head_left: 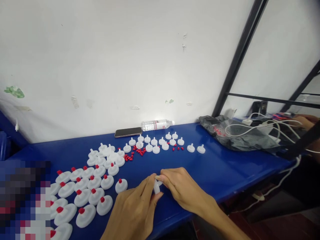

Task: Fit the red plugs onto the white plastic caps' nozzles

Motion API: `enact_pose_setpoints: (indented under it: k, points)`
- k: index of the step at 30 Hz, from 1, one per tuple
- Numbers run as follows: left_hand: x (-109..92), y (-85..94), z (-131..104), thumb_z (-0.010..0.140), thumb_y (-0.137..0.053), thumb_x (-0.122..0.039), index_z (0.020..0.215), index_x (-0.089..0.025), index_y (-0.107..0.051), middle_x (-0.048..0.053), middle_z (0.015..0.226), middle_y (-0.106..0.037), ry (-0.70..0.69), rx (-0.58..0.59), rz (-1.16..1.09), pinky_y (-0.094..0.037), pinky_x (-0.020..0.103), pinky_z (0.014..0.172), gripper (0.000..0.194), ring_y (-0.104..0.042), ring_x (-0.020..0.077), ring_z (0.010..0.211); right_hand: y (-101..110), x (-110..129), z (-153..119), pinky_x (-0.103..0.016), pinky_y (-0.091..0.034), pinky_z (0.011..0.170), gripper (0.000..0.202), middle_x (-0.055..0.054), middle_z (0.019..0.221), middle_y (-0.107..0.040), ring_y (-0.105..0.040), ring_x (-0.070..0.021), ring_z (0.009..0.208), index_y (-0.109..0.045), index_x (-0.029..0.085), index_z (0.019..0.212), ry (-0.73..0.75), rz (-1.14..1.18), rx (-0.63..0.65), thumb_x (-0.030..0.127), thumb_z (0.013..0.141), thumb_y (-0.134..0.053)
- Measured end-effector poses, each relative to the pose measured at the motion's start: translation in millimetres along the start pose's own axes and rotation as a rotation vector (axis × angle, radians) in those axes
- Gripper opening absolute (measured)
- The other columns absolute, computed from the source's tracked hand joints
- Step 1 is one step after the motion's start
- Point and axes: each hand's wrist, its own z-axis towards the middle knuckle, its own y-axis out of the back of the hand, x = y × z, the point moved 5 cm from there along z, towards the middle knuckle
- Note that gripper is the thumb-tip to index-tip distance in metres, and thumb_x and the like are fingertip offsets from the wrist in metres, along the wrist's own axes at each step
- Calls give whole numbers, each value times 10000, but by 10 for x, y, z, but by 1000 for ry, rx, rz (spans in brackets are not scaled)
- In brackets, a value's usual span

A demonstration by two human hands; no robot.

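Near the front edge of the blue table, my left hand point(136, 206) grips a white plastic disc point(156, 187) by its rim, the disc tilted on edge. The fingers of my right hand point(181, 188) are pinched at the disc's stem, and whatever is on the stem is hidden by them. To the left stand several white discs with red caps point(87, 216) on their stems. Farther back are several uncapped white discs point(156, 149), with small loose red caps point(140, 151) scattered among them.
A black phone point(128, 132) and a clear bottle point(156, 125) lie by the wall. At the right, a dark plastic bag point(240, 136) lies under white cables point(265, 126), beside a black metal frame point(236, 56). Another person's hand point(303, 121) shows at the far right.
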Motion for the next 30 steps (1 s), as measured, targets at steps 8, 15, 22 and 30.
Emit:
enact_pose_setpoints:
  k: [8,15,22,30]
  points:
    - [7,-116,-7,1003,-464,-232,1105,-266,-543,36,1013,-701,145,220,-40,-538,331,520,134,-736,225,788,-7,90,-4,-277,-263,624,447,41,682,-541,-442,-109,591,-417,209,717,3,-33,-29,388,1122,-359]
    - [92,-181,-75,1021,-452,-274,1159,-224,-607,71,1079,-693,251,270,16,-591,345,608,214,-743,229,868,8,91,-13,-283,-236,606,430,47,659,-523,-399,-109,568,-399,208,711,-19,-63,-17,351,1116,-384]
    - [148,-174,-90,1041,-449,-312,1415,-222,-499,76,1155,-671,300,221,71,-592,288,574,388,-760,193,808,21,57,-5,-282,-258,617,480,42,658,-571,-473,-111,569,-455,207,708,-108,-118,-53,408,1129,-340]
    - [140,-163,-36,1011,-363,-125,1179,-234,-667,42,1000,-703,224,276,116,-538,253,479,363,-723,152,618,26,42,22,-273,-292,637,499,35,680,-630,-551,-116,597,-523,209,722,-142,-147,-50,425,1130,-334]
